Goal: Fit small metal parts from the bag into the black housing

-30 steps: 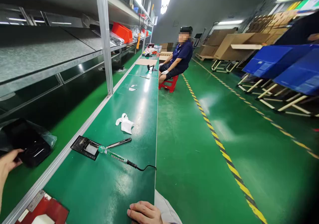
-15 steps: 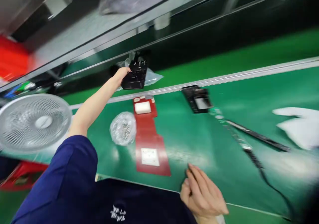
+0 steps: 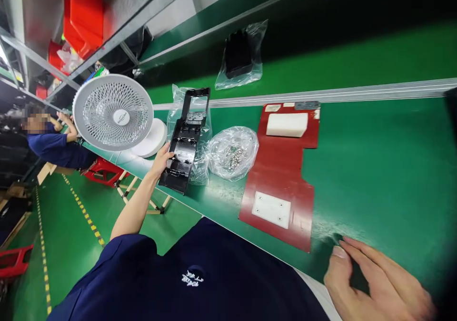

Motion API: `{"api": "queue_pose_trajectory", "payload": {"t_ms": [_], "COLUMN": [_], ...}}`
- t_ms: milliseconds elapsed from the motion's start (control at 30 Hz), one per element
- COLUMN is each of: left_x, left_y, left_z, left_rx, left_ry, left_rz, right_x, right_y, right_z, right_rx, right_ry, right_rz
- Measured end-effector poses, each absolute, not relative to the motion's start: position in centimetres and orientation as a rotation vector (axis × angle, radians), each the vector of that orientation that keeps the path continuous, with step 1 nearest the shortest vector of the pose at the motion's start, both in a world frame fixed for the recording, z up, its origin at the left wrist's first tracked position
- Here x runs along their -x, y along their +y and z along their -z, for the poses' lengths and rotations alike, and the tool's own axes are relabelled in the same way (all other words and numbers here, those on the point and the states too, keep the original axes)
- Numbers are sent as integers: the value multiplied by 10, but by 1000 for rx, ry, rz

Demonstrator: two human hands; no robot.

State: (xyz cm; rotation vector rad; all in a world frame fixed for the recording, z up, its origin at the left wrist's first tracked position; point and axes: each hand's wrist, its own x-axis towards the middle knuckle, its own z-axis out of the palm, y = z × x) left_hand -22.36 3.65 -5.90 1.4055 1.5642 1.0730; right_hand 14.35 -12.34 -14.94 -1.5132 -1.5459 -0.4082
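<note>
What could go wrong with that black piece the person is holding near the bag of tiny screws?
The left hand grips the black plastic frame only at one edge, near the bench's edge, so it might slip and fall. Swinging it sideways could bump the bag of screws or the white fan beside it.

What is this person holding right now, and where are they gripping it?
The left hand grips a long black plastic frame by its left edge, near the lower end. The right hand holds nothing; it rests open on the green bench.
</note>
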Motion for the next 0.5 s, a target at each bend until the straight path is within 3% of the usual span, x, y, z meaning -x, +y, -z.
{"api": "queue_pose_trajectory", "payload": {"t_ms": [100, 333, 500], "left_x": [241, 254, 258], "left_y": [30, 22, 14], "left_z": [81, 111, 120], "left_rx": [-1356, -1307, -1305], "left_ry": [1576, 1621, 1676], "left_rz": [-1023, -1148, -1319], "right_x": [-113, -37, 11], "right_y": [-116, -77, -18], "right_z": [118, 84, 71], "right_rx": [1419, 1222, 1139], "right_ry": [-1608, -1759, -2032], "right_rz": [416, -56, -40]}}
